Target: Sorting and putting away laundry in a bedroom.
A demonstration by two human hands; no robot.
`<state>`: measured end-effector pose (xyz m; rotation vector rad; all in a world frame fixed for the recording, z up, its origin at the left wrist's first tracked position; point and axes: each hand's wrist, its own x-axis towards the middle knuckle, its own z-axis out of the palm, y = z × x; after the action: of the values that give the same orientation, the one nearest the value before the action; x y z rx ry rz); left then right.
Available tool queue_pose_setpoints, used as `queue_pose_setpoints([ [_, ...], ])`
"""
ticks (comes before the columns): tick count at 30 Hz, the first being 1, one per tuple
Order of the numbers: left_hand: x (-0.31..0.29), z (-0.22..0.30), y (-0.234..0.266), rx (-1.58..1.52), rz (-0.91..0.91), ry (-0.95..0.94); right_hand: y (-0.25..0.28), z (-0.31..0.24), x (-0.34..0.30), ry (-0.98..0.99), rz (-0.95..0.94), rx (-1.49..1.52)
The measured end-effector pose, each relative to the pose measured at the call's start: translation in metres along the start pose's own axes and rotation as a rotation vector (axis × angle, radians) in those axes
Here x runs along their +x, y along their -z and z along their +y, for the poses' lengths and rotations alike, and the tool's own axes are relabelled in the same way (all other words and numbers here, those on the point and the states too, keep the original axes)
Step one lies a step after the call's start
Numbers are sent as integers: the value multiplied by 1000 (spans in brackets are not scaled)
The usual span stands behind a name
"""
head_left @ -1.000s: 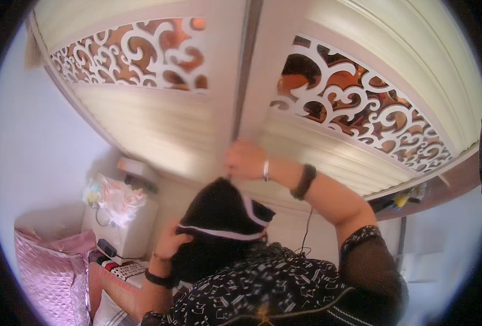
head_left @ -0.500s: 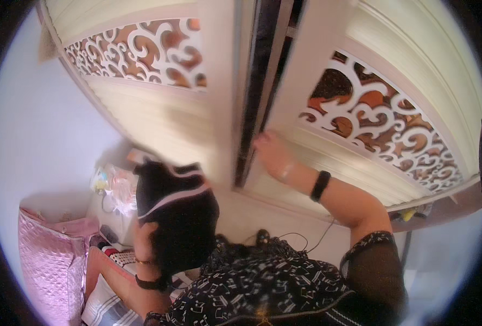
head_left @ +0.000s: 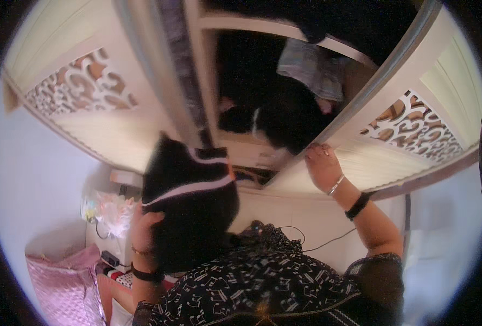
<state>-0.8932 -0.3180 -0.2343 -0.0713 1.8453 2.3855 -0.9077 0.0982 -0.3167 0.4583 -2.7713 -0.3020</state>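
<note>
Right-hand door [head_left: 409, 127], fretwork-panelled: now much farther from its pair, the slim gap of half a second ago widened to a broad opening. Left-hand door [head_left: 89, 89], same pattern: at 10 o'clock. Black cloth piece [head_left: 192, 223], pale-striped: at 7 o'clock from the view's centre, raised before the body. Left hand [head_left: 143, 231]: at 8 o'clock, closed on the cloth's side edge, thumb on the near face; held to this side, presumably, to leave the other hand free. Right hand [head_left: 323, 165]: at 3 o'clock, empty of cloth, fingers bent at the door's edge, likely because the edge offers purchase; how far it is open or grips cannot be told. Pale patterned cloth [head_left: 306, 62]: at 1 o'clock inside the cupboard [head_left: 246, 24]. Dark shape beneath, pale-streaked: kind uncertain. Obscured: left fingers behind the cloth; cupboard depths, lost in shadow. Cut off: door tops, by the upper rim; pink quilted cushion [head_left: 67, 282], at 8 o'clock, by the lower.
</note>
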Motion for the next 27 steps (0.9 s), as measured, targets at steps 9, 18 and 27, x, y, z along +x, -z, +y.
queue_pose_setpoints([
  [9,50,-29,-85,-22,-254,193,-9,56,-68,-170,148,203],
  [18,88,-52,-147,53,-506,219,14,-52,-13,-653,101,2363],
  [27,121,-43,-131,-105,-375,27,53,42,113,-731,497,2421],
])
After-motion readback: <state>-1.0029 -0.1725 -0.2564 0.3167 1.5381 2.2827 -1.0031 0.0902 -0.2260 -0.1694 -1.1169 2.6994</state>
